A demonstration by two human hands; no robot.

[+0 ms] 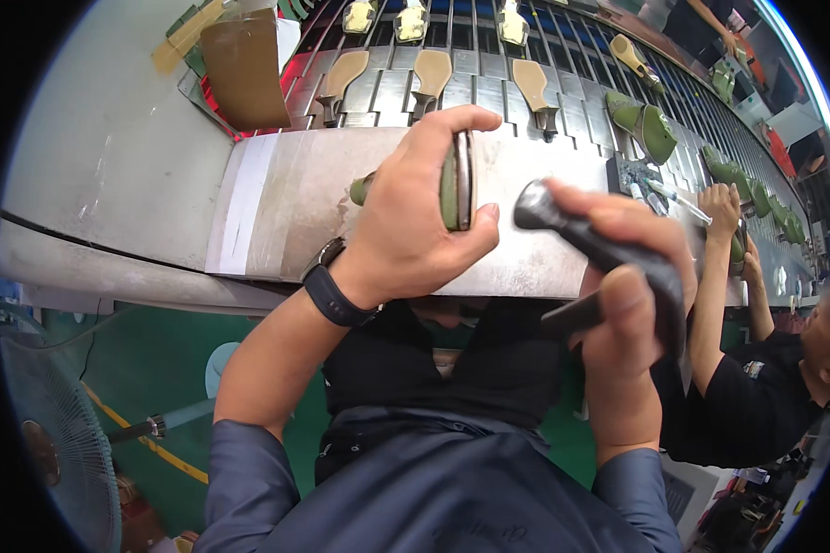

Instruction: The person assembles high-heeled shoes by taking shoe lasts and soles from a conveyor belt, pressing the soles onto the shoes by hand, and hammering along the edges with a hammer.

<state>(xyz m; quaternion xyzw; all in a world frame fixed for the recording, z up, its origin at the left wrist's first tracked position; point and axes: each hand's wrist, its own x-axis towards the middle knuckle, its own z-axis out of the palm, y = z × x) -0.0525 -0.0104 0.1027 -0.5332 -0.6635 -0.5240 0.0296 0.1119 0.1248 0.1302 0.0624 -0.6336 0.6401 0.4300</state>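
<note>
Nearest, over the front edge of the table (304,212) towards its right end, the right hand (632,267) carries a dark hammer (576,230), both blurred, with the rounded head pointing left at the green shoe (449,195) in the left hand (410,189). The main hazard, I judge, is a badly aimed stroke: the left thumb and forefinger sit at the two ends of the exposed sole edge (465,180), so a blow slightly high or low could catch skin, and one off the edge could mark the green upper. The shoe could also twist if the left grip were loose, since nothing else is seen bracing it; whether it rests on the table is hidden. The right fingers are curled closed round the hammer, the forefinger stretched along towards its head and the thumb pressed on the near side. The left fingers are spread wide enough to span the shoe and clasp it, the forefinger over its far end and the thumb at its near end; the remaining fingertips are out of sight. The shoe is thus above the middle of the table, sole edge facing right. Near the table's far right corner lies a dark tray (625,171) with slim tools. Beyond the far edge, a slatted conveyor (392,97) carries three tan soles (432,74) with dark heels and, farther right, another green shoe (653,134).
</note>
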